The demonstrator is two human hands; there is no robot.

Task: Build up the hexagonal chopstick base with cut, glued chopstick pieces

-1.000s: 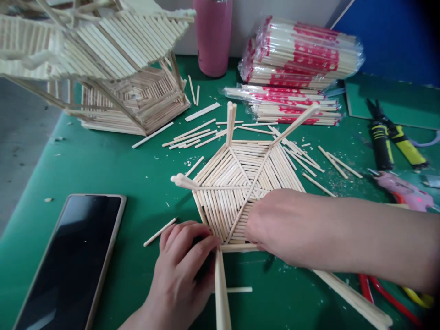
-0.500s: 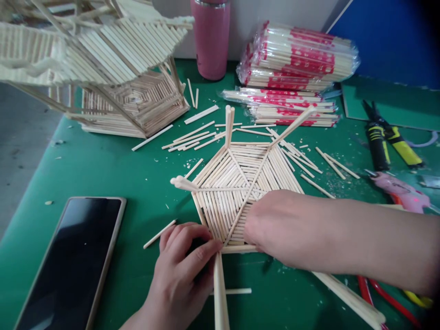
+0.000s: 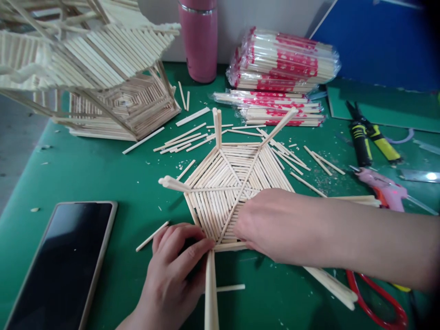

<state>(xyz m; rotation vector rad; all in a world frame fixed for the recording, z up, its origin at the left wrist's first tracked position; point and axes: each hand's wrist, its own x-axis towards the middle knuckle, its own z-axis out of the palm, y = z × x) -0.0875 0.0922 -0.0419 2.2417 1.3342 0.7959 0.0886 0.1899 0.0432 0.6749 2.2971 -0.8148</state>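
A flat six-sided panel of wooden chopsticks [image 3: 209, 201] lies on the green table, with stick posts standing out from its corners. At its near left corner my left hand [image 3: 175, 266] pinches the edge, beside the base of the chopstick post [image 3: 211, 293] that points toward me. My right hand [image 3: 264, 224] is curled down over the panel's near right part, by the front edge. Its fingertips, and anything between them, are hidden beneath the hand. Another post [image 3: 332, 286] sticks out below my right forearm.
A larger chopstick model [image 3: 103, 59] stands back left, near a pink bottle [image 3: 199, 41] and wrapped chopstick bundles [image 3: 285, 59]. Cut sticks [image 3: 185, 140] litter the table. A phone [image 3: 62, 266] lies left; pliers [image 3: 364, 137], a pink glue gun [image 3: 385, 185] and a red-handled tool [image 3: 381, 302] lie right.
The view has shifted a little to the right, so everything sits farther left and more of the red handle shows. Both hands keep nearly the same place on the panel.
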